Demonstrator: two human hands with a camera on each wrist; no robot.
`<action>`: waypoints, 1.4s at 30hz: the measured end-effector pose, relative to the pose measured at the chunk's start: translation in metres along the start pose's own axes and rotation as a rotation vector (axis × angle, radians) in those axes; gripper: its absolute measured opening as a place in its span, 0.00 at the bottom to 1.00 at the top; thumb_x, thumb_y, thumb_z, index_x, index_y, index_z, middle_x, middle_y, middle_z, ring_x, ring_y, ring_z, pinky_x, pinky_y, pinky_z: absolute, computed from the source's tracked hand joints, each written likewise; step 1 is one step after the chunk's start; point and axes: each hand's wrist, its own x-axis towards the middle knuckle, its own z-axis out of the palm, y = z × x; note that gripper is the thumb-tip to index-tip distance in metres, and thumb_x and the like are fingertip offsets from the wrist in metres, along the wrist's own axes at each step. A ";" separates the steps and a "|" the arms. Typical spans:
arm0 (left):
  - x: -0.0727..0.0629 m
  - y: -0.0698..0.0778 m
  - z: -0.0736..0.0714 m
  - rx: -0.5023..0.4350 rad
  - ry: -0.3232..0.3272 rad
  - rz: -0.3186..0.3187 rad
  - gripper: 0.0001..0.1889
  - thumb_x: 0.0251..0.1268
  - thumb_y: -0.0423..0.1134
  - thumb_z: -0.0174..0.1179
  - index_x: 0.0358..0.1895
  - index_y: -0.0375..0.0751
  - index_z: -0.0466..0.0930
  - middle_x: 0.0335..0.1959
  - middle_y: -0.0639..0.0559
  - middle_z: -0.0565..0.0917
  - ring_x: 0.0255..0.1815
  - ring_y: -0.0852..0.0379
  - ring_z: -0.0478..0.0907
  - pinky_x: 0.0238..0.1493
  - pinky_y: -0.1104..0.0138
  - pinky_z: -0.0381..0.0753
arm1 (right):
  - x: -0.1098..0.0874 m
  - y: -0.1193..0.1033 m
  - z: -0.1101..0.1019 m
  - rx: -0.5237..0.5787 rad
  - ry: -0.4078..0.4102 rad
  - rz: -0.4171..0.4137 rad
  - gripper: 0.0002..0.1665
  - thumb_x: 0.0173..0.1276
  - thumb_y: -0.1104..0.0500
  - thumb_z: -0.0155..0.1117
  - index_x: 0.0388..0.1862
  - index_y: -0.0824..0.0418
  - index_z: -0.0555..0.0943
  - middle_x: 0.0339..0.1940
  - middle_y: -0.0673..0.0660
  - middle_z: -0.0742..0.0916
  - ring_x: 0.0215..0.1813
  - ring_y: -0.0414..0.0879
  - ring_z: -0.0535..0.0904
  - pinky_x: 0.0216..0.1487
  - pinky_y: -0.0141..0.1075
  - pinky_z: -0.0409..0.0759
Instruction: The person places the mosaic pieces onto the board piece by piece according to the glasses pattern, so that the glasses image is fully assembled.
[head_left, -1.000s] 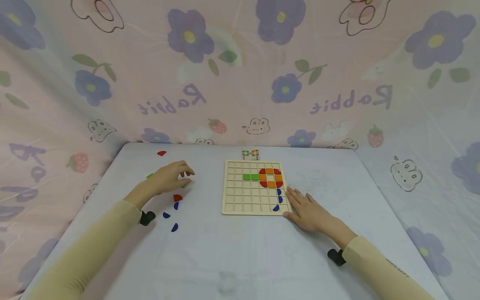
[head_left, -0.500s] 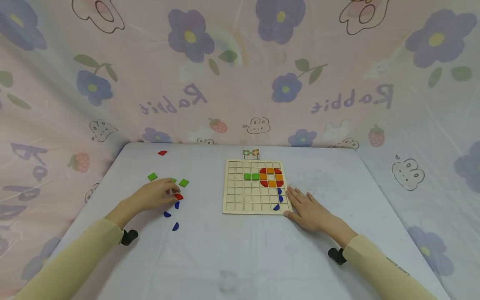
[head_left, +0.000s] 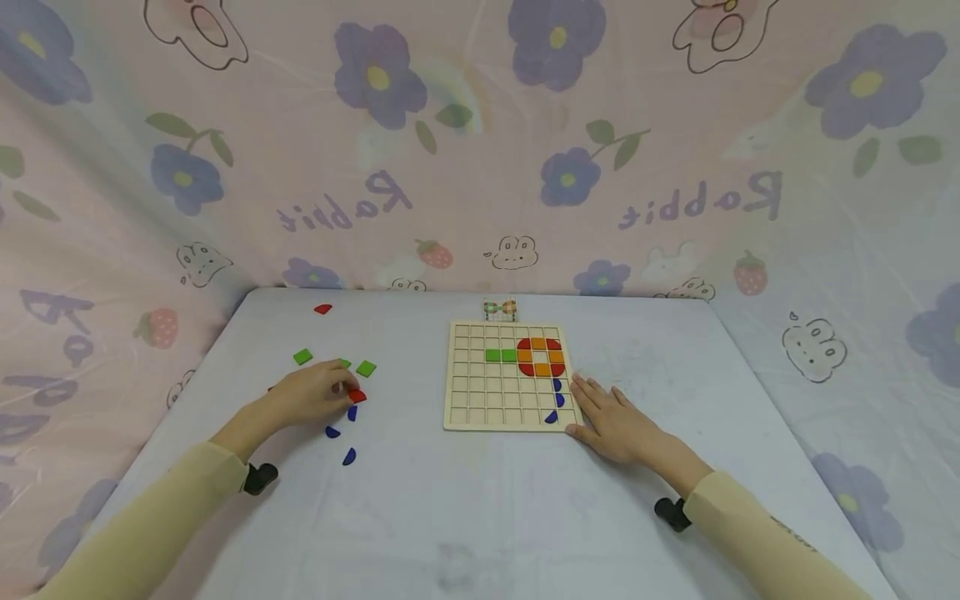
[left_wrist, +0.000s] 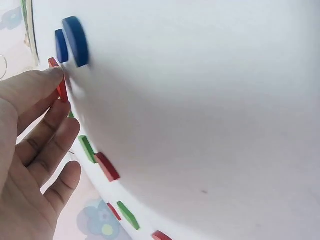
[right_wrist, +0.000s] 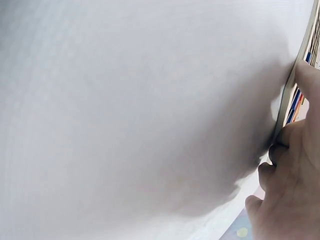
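My left hand (head_left: 309, 393) pinches a red quarter-circle piece (head_left: 358, 396) between thumb and fingertips; the left wrist view shows this red piece (left_wrist: 63, 91) tilted up on its edge. Just below it in the head view lies a blue half-circle piece (head_left: 352, 413). My right hand (head_left: 617, 423) lies flat, fingers extended, along the right edge of a wooden grid board (head_left: 468, 383). On the board, red and orange pieces form a ring (head_left: 525, 367). Two green squares (head_left: 501, 355) sit left of the ring, and three blue half-circles (head_left: 559, 400) run down below it.
Green squares (head_left: 302, 357) and another red piece (head_left: 322, 309) lie around and beyond my left hand. Two more blue half-circles (head_left: 349, 456) lie nearer me. A small pattern card (head_left: 500, 310) rests behind the board. A printed cloth (head_left: 465, 167) walls the table's back and sides.
My left hand has moved back toward me and left, down to the red quarter-circle, and taken hold of it. The right hand has stayed at the board's edge.
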 end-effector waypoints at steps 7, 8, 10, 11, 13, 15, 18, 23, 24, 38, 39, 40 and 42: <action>0.014 0.006 -0.001 -0.016 0.037 0.049 0.13 0.65 0.40 0.72 0.51 0.43 0.88 0.43 0.56 0.82 0.41 0.58 0.78 0.43 0.61 0.82 | -0.001 0.001 0.002 -0.001 0.018 -0.010 0.48 0.81 0.39 0.54 0.84 0.68 0.55 0.85 0.66 0.57 0.84 0.65 0.51 0.79 0.66 0.48; 0.017 0.008 -0.001 -0.020 0.042 0.057 0.13 0.65 0.40 0.72 0.51 0.43 0.88 0.43 0.56 0.82 0.42 0.57 0.78 0.44 0.61 0.82 | -0.001 0.001 0.002 0.000 0.018 -0.008 0.48 0.81 0.39 0.54 0.84 0.68 0.54 0.85 0.65 0.57 0.84 0.65 0.51 0.79 0.66 0.48; 0.023 0.014 0.000 -0.022 0.051 0.074 0.13 0.66 0.40 0.72 0.52 0.44 0.87 0.45 0.56 0.83 0.44 0.56 0.80 0.46 0.60 0.83 | 0.000 0.001 0.002 -0.001 0.020 -0.009 0.48 0.81 0.39 0.54 0.84 0.68 0.54 0.85 0.65 0.57 0.84 0.65 0.51 0.79 0.66 0.48; 0.027 0.017 0.001 -0.023 0.054 0.083 0.13 0.66 0.40 0.72 0.52 0.44 0.87 0.46 0.56 0.83 0.45 0.56 0.80 0.46 0.59 0.83 | 0.000 0.001 0.003 -0.001 0.018 -0.009 0.48 0.81 0.39 0.54 0.84 0.67 0.54 0.85 0.65 0.57 0.84 0.65 0.51 0.79 0.66 0.48; 0.035 0.024 0.003 -0.025 0.057 0.093 0.13 0.66 0.41 0.72 0.52 0.45 0.87 0.47 0.56 0.83 0.46 0.56 0.80 0.47 0.59 0.83 | 0.000 0.002 0.003 -0.002 0.015 -0.010 0.48 0.81 0.38 0.53 0.84 0.67 0.54 0.85 0.65 0.57 0.84 0.65 0.51 0.79 0.66 0.48; 0.043 0.033 0.005 -0.030 0.057 0.102 0.13 0.67 0.42 0.72 0.52 0.46 0.87 0.48 0.56 0.83 0.47 0.56 0.80 0.48 0.60 0.83 | 0.000 0.002 0.004 -0.001 0.009 -0.006 0.49 0.81 0.37 0.53 0.84 0.67 0.53 0.86 0.65 0.56 0.84 0.65 0.51 0.79 0.66 0.48; 0.056 0.046 0.006 -0.044 0.056 0.114 0.13 0.67 0.42 0.72 0.53 0.47 0.87 0.49 0.57 0.83 0.47 0.56 0.80 0.47 0.60 0.82 | 0.000 0.003 0.004 -0.003 0.010 -0.004 0.49 0.81 0.38 0.54 0.84 0.67 0.53 0.86 0.64 0.57 0.84 0.65 0.51 0.79 0.66 0.48; 0.078 0.066 0.006 -0.068 0.044 0.134 0.14 0.68 0.42 0.71 0.54 0.47 0.87 0.50 0.56 0.83 0.49 0.56 0.80 0.50 0.60 0.82 | -0.001 0.003 0.002 -0.003 0.018 -0.006 0.48 0.81 0.40 0.55 0.84 0.67 0.54 0.85 0.65 0.57 0.84 0.65 0.51 0.79 0.66 0.48; 0.083 0.069 0.006 -0.069 0.043 0.140 0.14 0.69 0.42 0.70 0.55 0.47 0.87 0.50 0.56 0.83 0.49 0.55 0.80 0.50 0.60 0.82 | -0.001 0.003 0.002 -0.003 0.019 -0.008 0.48 0.81 0.40 0.55 0.84 0.67 0.54 0.85 0.65 0.57 0.84 0.65 0.51 0.79 0.66 0.48; 0.145 0.097 0.014 -0.112 0.029 0.165 0.14 0.71 0.45 0.69 0.56 0.49 0.87 0.51 0.54 0.82 0.50 0.54 0.80 0.51 0.58 0.81 | 0.000 0.004 0.004 -0.010 0.018 -0.016 0.49 0.81 0.37 0.53 0.84 0.66 0.53 0.86 0.64 0.57 0.84 0.64 0.51 0.80 0.65 0.49; 0.149 0.099 0.014 -0.121 0.025 0.162 0.14 0.71 0.45 0.69 0.56 0.49 0.87 0.51 0.54 0.82 0.50 0.54 0.79 0.50 0.58 0.81 | 0.000 0.004 0.004 -0.011 0.020 -0.022 0.49 0.81 0.37 0.53 0.84 0.67 0.53 0.85 0.64 0.57 0.84 0.64 0.52 0.79 0.65 0.50; 0.153 0.101 0.014 -0.125 0.021 0.157 0.14 0.71 0.44 0.68 0.56 0.48 0.87 0.51 0.53 0.82 0.50 0.54 0.79 0.50 0.58 0.81 | 0.000 0.004 0.005 -0.011 0.023 -0.026 0.49 0.81 0.36 0.52 0.84 0.67 0.54 0.85 0.65 0.57 0.84 0.65 0.52 0.79 0.65 0.50; 0.160 0.104 0.015 -0.131 0.013 0.153 0.13 0.71 0.43 0.68 0.56 0.47 0.87 0.52 0.53 0.82 0.50 0.54 0.79 0.50 0.59 0.81 | 0.000 0.005 0.005 -0.010 0.015 -0.024 0.49 0.81 0.36 0.52 0.84 0.67 0.53 0.86 0.65 0.57 0.84 0.64 0.51 0.80 0.64 0.51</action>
